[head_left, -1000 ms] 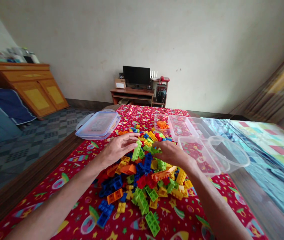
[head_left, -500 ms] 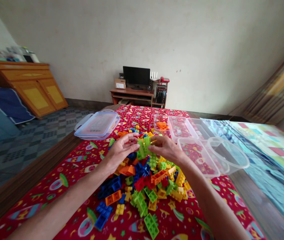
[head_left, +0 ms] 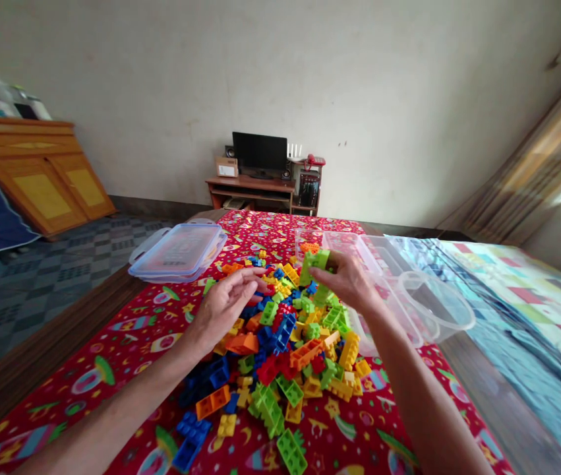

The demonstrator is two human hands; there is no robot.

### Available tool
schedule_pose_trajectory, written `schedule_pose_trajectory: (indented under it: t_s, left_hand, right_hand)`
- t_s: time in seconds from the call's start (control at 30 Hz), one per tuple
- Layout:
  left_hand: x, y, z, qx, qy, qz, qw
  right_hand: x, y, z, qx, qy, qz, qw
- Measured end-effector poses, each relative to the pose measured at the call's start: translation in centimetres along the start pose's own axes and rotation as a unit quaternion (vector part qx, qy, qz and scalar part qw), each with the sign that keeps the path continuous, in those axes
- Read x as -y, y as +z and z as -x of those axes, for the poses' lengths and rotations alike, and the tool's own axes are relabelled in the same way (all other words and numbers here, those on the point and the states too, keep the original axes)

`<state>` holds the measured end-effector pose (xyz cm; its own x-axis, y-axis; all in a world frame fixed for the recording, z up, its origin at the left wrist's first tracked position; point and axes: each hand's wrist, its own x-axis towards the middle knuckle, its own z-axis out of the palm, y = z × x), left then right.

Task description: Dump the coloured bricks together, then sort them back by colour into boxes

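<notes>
A heap of coloured plastic bricks [head_left: 280, 343] lies on a red patterned tablecloth [head_left: 112, 356]. My right hand [head_left: 347, 280] is raised over the far side of the heap, fingers pinched on a cluster of green bricks [head_left: 316, 264]. It hovers just in front of the clear plastic containers [head_left: 389, 257]. My left hand [head_left: 223, 307] hangs over the left part of the heap with fingers loosely curled and apart, nothing in them.
A clear lidded box with blue trim [head_left: 178, 251] sits at the far left of the table. A round clear tub [head_left: 438, 307] stands at the right. One container holds orange bricks [head_left: 308, 248]. A desk with a monitor [head_left: 259, 155] stands against the far wall.
My right hand has lifted the green bricks up and to the right, away from my left hand, which let go and stayed low over the heap. The view shifted slightly.
</notes>
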<state>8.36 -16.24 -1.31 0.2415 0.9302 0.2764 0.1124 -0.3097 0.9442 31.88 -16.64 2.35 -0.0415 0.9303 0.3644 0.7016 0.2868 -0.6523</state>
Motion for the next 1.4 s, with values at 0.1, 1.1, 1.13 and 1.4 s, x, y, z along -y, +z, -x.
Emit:
schedule_pose_trajectory:
  t_s: [0.1, 1.1, 1.13, 1.4]
  left_hand:
    - [0.2, -0.3, -0.2, -0.003, 0.011, 0.001, 1.0]
    - [1.0, -1.9, -1.2, 0.065, 0.094, -0.16, 0.98]
    - [0.9, -2.0, -1.3, 0.076, 0.106, -0.186, 0.974]
    - [1.6, -2.0, -0.8, 0.18, 0.142, -0.327, 0.917]
  right_hand:
    - [-3.3, -4.8, -2.8, -0.076, 0.035, 0.148, 0.985]
    - [-2.1, -1.1, -0.4, 0.028, -0.01, 0.082, 0.996]
    - [-2.1, 0.1, 0.1, 0.027, -0.018, 0.119, 0.992]
    - [-3.9, 4.1, 2.0, 0.13, -0.038, 0.262, 0.956]
